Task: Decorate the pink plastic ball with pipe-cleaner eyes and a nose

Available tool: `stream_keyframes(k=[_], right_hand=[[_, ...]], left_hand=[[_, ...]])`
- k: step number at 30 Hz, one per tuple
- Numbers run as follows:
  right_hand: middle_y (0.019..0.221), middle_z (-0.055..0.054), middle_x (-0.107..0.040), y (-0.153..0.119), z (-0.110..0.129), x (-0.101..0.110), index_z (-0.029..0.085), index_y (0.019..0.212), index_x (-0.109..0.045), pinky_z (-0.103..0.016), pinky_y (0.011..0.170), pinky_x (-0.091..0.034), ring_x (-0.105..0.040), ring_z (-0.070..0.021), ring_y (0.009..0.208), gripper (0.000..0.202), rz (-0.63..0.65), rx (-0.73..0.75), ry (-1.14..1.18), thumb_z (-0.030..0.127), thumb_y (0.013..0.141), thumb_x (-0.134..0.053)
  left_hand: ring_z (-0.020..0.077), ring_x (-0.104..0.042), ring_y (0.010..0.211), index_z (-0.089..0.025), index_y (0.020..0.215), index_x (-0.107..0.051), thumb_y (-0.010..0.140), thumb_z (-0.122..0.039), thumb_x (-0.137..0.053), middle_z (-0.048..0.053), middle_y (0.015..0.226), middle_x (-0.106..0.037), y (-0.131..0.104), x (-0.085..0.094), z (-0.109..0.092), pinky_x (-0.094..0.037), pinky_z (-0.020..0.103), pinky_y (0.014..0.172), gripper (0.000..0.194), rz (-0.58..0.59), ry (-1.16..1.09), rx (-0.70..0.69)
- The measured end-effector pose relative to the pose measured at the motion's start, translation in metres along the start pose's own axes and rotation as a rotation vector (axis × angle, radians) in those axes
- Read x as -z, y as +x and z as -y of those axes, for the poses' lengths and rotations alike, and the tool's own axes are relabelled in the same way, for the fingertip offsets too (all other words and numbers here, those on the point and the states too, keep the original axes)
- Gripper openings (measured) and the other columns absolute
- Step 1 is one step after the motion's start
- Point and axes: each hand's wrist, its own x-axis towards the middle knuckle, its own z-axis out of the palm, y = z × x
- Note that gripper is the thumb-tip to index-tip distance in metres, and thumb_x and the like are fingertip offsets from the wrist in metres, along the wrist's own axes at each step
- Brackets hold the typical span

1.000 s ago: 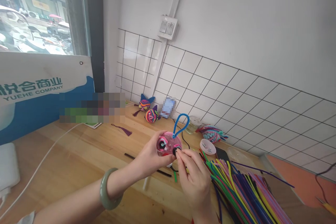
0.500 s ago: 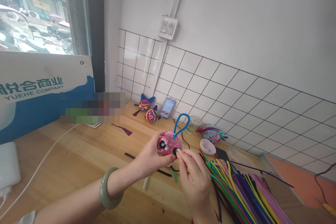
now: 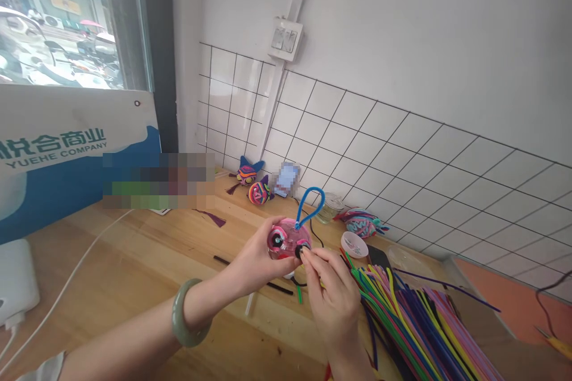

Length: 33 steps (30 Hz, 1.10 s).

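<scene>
Little moved; fingertips (image 3: 307, 254) seemingly pinch black disc (image 3: 299, 251).

Pipe cleaners (image 3: 415, 321) and colourful ornaments (image 3: 258, 191) on a wooden table (image 3: 134, 265) show a craft workspace beside a window (image 3: 71, 30).

Open lane: table (image 3: 147, 262), bare wood between the white cable (image 3: 84, 253) and the left forearm (image 3: 134, 342); slim tassel (image 3: 212, 218) at its far end. Obstacles: pipe cleaners (image 3: 415, 315), heaped just beside the right hand (image 3: 333, 292); bowl (image 3: 355, 255), beyond that hand; blue loop (image 3: 323, 197), standing above both hands; jar (image 3: 330, 208), behind the loop.
</scene>
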Motion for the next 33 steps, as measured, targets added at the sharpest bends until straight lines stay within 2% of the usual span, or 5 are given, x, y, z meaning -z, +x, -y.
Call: stream_keyframes(k=[18,33], right_hand=[[0.084,-0.005,-0.064,0.0059,-0.0001,0.0014,0.017,0.092,-0.066,-0.024,0.071,-0.052,-0.063,-0.014,0.078,0.015,0.025,-0.089,0.074,0.008,0.084,-0.058],[0.085,-0.006,-0.065,0.0069,-0.0002,0.0063,0.016,0.092,-0.064,-0.025,0.075,-0.052,-0.063,-0.014,0.081,0.011,0.049,-0.122,0.107,0.011,0.085,-0.058]], left_hand=[[0.0129,-0.058,0.079,-0.019,0.12,-0.042,0.066,-0.027,-0.074,0.003,0.101,-0.059,0.0025,0.0013,0.0027,-0.049,0.027,0.076,0.062,0.004,-0.03,0.034],[0.0164,-0.058,0.086,-0.017,0.122,-0.042,0.066,-0.03,-0.075,0.007,0.104,-0.06,0.0024,0.0011,0.0013,-0.048,0.029,0.08,0.066,0.02,-0.003,0.047]])
